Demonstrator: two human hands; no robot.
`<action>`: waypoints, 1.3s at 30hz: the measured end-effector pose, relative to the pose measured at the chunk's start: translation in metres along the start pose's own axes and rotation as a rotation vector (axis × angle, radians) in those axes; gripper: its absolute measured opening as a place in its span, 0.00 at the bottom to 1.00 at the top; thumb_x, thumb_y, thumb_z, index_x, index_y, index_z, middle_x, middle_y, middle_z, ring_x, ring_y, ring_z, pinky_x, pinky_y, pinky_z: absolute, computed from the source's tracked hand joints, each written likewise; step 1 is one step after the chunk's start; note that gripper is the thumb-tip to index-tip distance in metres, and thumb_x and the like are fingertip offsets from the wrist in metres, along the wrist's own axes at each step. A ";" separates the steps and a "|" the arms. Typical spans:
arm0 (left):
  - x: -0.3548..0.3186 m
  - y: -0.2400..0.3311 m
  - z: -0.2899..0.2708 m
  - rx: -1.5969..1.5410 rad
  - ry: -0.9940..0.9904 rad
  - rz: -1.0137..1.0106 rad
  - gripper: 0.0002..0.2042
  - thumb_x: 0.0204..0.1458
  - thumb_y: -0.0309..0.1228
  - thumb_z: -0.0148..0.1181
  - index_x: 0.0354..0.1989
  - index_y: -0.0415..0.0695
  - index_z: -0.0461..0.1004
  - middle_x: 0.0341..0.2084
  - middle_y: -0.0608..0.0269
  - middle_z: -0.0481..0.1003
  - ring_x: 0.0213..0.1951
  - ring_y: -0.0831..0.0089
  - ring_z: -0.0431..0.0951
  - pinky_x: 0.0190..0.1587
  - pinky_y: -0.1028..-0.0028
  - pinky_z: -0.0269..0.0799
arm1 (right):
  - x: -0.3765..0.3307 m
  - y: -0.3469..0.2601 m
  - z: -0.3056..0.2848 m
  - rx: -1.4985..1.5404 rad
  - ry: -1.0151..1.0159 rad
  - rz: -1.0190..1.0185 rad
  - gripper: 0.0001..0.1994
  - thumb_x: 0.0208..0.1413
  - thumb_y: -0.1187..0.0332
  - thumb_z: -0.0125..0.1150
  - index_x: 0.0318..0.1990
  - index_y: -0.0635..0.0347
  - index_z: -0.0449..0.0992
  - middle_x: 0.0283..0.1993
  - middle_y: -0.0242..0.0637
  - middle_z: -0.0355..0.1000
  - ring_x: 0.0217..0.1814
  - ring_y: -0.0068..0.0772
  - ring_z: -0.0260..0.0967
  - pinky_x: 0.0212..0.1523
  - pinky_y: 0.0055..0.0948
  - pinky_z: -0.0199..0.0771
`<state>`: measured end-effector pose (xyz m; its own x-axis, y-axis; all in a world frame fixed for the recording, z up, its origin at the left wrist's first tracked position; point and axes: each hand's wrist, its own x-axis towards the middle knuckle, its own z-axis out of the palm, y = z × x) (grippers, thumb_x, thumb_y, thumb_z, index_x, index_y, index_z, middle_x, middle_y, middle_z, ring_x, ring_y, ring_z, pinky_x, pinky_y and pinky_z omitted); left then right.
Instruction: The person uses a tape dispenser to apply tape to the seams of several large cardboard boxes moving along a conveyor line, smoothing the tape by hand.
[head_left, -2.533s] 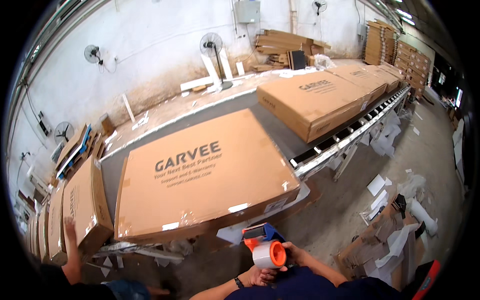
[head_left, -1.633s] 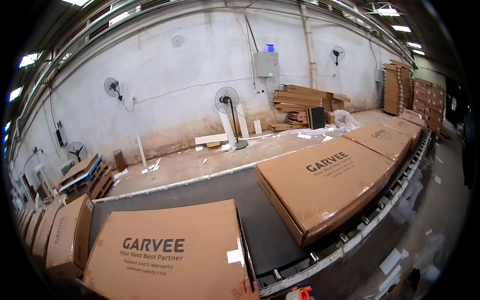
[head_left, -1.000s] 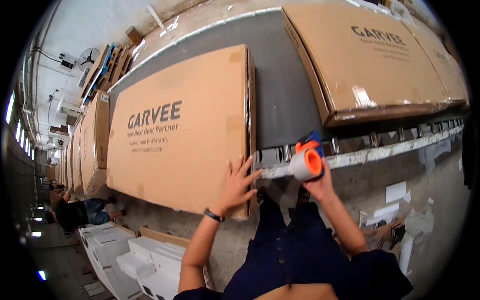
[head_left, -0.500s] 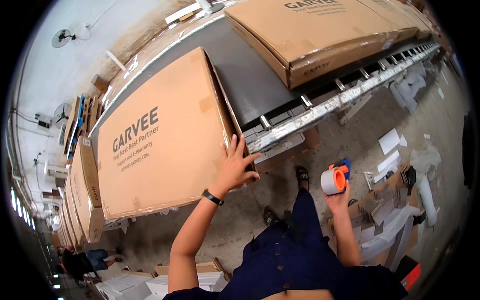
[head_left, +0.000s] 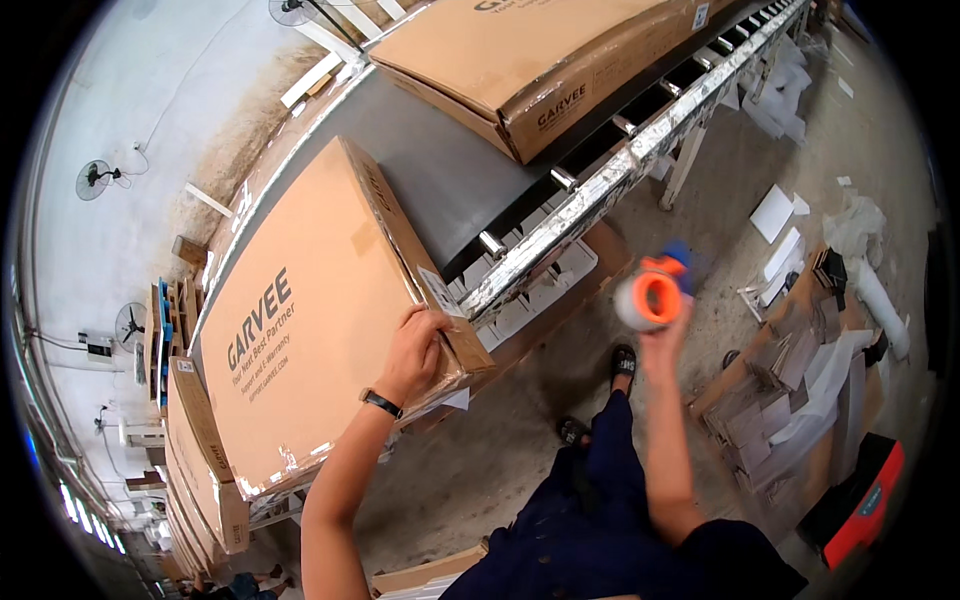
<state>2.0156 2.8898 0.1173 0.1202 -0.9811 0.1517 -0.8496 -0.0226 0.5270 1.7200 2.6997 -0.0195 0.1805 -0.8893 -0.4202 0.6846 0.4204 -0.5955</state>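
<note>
A large flat cardboard box (head_left: 290,330) with dark printing lies on the grey conveyor belt (head_left: 430,160) in front of me. Curled over the edge near its closest right corner is my left hand (head_left: 413,355), its fingers bent and pressed against the cardboard. A white label (head_left: 440,291) shows on the box's end panel, just beyond my fingertips. Away from the box, at the right, my right hand (head_left: 667,330) grips a tape dispenser (head_left: 655,295) with an orange hub and a blue part, slightly blurred. The fingers behind the dispenser are partly hidden.
Another flat box (head_left: 510,60) sits further along the conveyor, whose metal rail (head_left: 640,150) and rollers run to the upper right. More boxes (head_left: 195,450) line up at the left. Cardboard pieces and plastic wrap (head_left: 800,420) litter the floor at right, near a red-and-black box (head_left: 865,500).
My left hand has gone from spread fingers to bent ones on the box's edge. The box's end, gaping before, now looks closed. My right hand has raised the tape dispenser, moving it slightly left.
</note>
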 end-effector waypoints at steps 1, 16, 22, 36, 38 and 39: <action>0.005 0.003 0.001 0.014 0.023 -0.021 0.12 0.43 0.18 0.43 0.36 0.43 0.68 0.32 0.58 0.72 0.40 0.61 0.71 0.52 0.63 0.56 | 0.004 0.029 0.015 -0.077 -0.016 0.066 0.25 0.57 0.43 0.41 0.50 0.54 0.66 0.50 0.32 0.65 0.52 0.26 0.62 0.54 0.31 0.63; 0.014 0.003 0.001 0.217 0.064 -0.171 0.14 0.47 0.22 0.42 0.44 0.44 0.67 0.46 0.59 0.69 0.58 0.59 0.60 0.62 0.49 0.34 | -0.028 0.075 0.086 -0.736 -1.125 0.591 0.30 0.57 0.56 0.53 0.62 0.63 0.56 0.56 0.39 0.62 0.57 0.25 0.58 0.57 0.24 0.57; 0.010 -0.006 -0.001 0.281 -0.029 -0.174 0.11 0.45 0.22 0.42 0.33 0.45 0.71 0.43 0.62 0.70 0.59 0.60 0.59 0.62 0.45 0.32 | -0.145 0.041 0.004 -0.877 -1.005 0.422 0.33 0.54 0.60 0.57 0.64 0.60 0.52 0.63 0.44 0.57 0.61 0.31 0.57 0.59 0.28 0.56; 0.011 -0.001 0.000 0.266 -0.011 -0.153 0.09 0.44 0.25 0.43 0.30 0.45 0.70 0.41 0.61 0.70 0.58 0.59 0.59 0.62 0.47 0.33 | -0.085 0.101 0.107 -1.175 -1.507 0.612 0.25 0.48 0.45 0.55 0.50 0.48 0.73 0.38 0.38 0.75 0.39 0.34 0.73 0.40 0.30 0.69; 0.012 0.001 0.000 0.298 0.002 -0.146 0.09 0.44 0.26 0.43 0.30 0.46 0.71 0.40 0.60 0.70 0.57 0.58 0.60 0.62 0.47 0.33 | -0.113 0.105 0.134 -1.530 -1.686 0.267 0.33 0.40 0.37 0.54 0.52 0.43 0.71 0.38 0.39 0.75 0.38 0.38 0.73 0.38 0.32 0.71; 0.019 0.006 0.008 0.292 -0.003 -0.131 0.09 0.44 0.26 0.43 0.30 0.46 0.71 0.40 0.60 0.70 0.57 0.58 0.60 0.62 0.47 0.33 | -0.131 0.145 0.126 -1.521 -1.783 0.284 0.35 0.38 0.36 0.53 0.55 0.39 0.68 0.40 0.40 0.75 0.40 0.41 0.72 0.41 0.33 0.70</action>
<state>2.0085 2.8689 0.1165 0.2372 -0.9667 0.0958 -0.9384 -0.2025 0.2799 1.8845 2.8543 0.0359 0.9096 0.3135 -0.2728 -0.1137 -0.4437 -0.8889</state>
